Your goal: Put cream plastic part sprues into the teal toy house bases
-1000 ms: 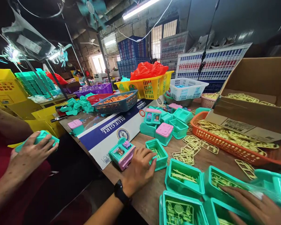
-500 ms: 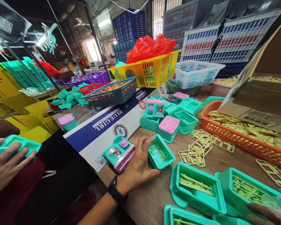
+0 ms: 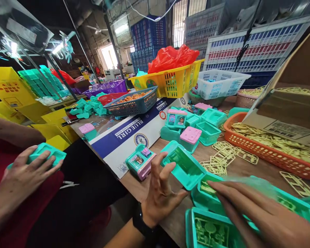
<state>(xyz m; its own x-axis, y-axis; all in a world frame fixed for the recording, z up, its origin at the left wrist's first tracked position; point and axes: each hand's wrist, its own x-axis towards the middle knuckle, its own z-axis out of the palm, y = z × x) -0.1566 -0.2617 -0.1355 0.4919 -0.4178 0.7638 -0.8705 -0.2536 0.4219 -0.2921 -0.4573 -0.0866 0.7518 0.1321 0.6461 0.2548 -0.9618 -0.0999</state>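
Observation:
My left hand [image 3: 160,193], with a black watch on its wrist, grips an open teal plastic box [image 3: 184,164] and holds it tilted just above the wooden table [image 3: 237,172]. Pale green parts lie inside the box. My right hand [image 3: 258,212] reaches leftward over more teal boxes [image 3: 209,230] with its fingers stretched flat, the fingertips close to the held box. A blurred, see-through greenish film lies across the back of that hand. A finished teal and pink toy [image 3: 141,161] sits left of my left hand.
At the far left a co-worker's hand [image 3: 26,172] rests on a teal box [image 3: 45,153] over a red lap. An orange basket [image 3: 268,156] of yellow frames, loose yellow frames [image 3: 222,158], a cardboard box [image 3: 291,103], yellow, blue and white baskets and more teal boxes fill the table.
My left hand has lifted the teal box off the table and tipped it. My right hand has swung in from the lower right toward it. The co-worker's hand has barely shifted.

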